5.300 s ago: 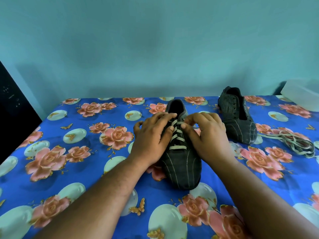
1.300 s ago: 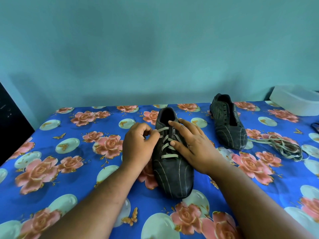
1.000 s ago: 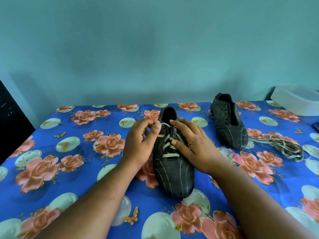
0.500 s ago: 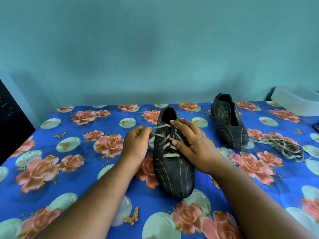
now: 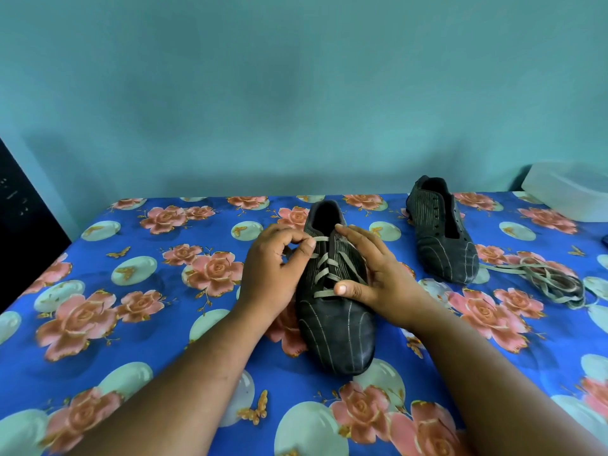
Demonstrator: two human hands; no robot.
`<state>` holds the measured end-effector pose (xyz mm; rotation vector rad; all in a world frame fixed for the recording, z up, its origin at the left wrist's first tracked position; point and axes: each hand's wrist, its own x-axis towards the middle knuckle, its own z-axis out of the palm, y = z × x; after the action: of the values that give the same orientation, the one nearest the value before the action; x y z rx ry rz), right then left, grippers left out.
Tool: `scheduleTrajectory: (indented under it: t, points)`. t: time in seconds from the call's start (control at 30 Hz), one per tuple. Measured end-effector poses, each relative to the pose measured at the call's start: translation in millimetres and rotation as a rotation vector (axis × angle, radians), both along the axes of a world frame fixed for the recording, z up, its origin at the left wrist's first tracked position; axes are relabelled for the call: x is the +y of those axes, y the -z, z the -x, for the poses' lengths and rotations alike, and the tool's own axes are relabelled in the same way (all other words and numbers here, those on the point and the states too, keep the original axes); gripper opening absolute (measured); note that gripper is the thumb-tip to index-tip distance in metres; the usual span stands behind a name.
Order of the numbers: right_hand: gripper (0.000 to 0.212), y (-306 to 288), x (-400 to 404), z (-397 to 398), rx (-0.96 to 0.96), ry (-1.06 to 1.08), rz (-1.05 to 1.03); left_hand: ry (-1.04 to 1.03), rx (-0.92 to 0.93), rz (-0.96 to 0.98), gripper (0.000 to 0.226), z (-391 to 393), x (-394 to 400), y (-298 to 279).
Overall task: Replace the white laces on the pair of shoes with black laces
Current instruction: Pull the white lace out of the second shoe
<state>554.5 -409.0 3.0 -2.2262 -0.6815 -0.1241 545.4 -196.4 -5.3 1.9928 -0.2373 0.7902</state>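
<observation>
The far shoe [image 5: 441, 232] is lying stripped beside its loose lace [image 5: 546, 278]. The left hand [image 5: 273, 274] is pinching the near shoe's [image 5: 335, 317] white lace [image 5: 324, 274]; the right hand [image 5: 371, 271] is pressing flat, holding nothing. Both black laces are, I judge, still waiting.

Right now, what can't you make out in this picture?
- Head view: the near shoe's right side, hidden under the right hand.
- The lace end, covered by the left hand's fingers.
- The white tub, cut off by the right edge.
- Black laces in the lace heap: unclear.
</observation>
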Motion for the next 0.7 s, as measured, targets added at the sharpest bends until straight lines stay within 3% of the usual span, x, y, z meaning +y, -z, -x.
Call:
scheduleTrajectory:
  t: [0.13, 0.23, 0.3, 0.4, 0.5, 0.6, 0.7]
  points:
    - [0.1, 0.0, 0.4, -0.3, 0.03, 0.046, 0.048, -0.164, 0.255, 0.141, 0.019, -7.3, 10.5, 5.2]
    - [0.1, 0.2, 0.2, -0.4, 0.015, 0.057, 0.063, -0.263, 0.37, 0.095, 0.023, -11.0, 22.9, 8.3]
    - [0.1, -1.1, 0.5, 0.7, 0.006, 0.062, 0.076, -0.274, 0.305, 0.051, 0.02, -11.4, 25.4, 10.2]
    - [0.1, -5.8, 0.9, 3.8, 0.001, 0.059, 0.089, -0.158, 0.083, -0.011, 0.04, -8.0, 17.0, 6.4]
    - [0.1, -9.4, 1.9, 6.3, -0.001, 0.06, 0.106, -0.092, -0.059, -0.139, 0.032, -1.8, 3.8, 0.9]
    - [0.1, -11.0, 2.7, 7.5, -0.002, 0.068, 0.12, -0.121, -0.105, -0.206, 0.022, 1.4, -2.9, 1.0]
    - [0.099, -11.7, 3.0, 8.1, -0.003, 0.064, 0.112, -0.098, -0.026, -0.17, 0.029, 0.8, -0.3, 3.5]
